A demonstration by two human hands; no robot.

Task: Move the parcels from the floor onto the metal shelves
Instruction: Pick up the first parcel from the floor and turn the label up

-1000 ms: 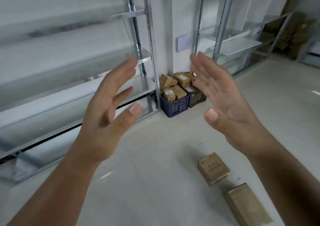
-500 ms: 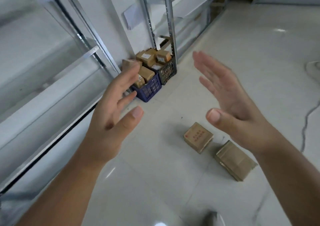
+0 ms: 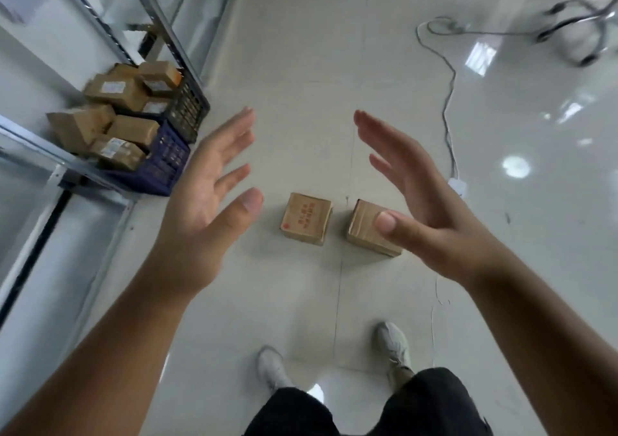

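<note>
parcels are what i look at first: two brown boxes lie on the pale floor [image 3: 301, 67] in front of me, side by side with a narrow gap between them. one is the box with red print [image 3: 306, 218] on its top, and the other is the plain box [image 3: 366, 231], partly hidden behind my right thumb. both are untouched, so nothing of these two is done yet.

my left hand [image 3: 207, 208] is spread, palm turned inward, and holds nothing. my right hand [image 3: 421, 208] is also spread and empty, palm facing the left one. they hang above the boxes, well apart from each other, as if ready to come down around one of them.

at the left i see the metal shelves [image 3: 110, 39]. the boards that show are blurred, and i see no parcel on them. at the foot of the shelves stand a blue crate [image 3: 157, 171] and a dark crate [image 3: 189, 109], both full of more brown parcels [image 3: 113, 91]. whether those also must go on the shelves, i cannot tell from here.

my judgement: the task is near its start, or at least much is left. the two floor boxes wait, and the hands must first lower and close on one. a white cable [image 3: 449, 101] runs on the floor at the right, away from the boxes.
</note>
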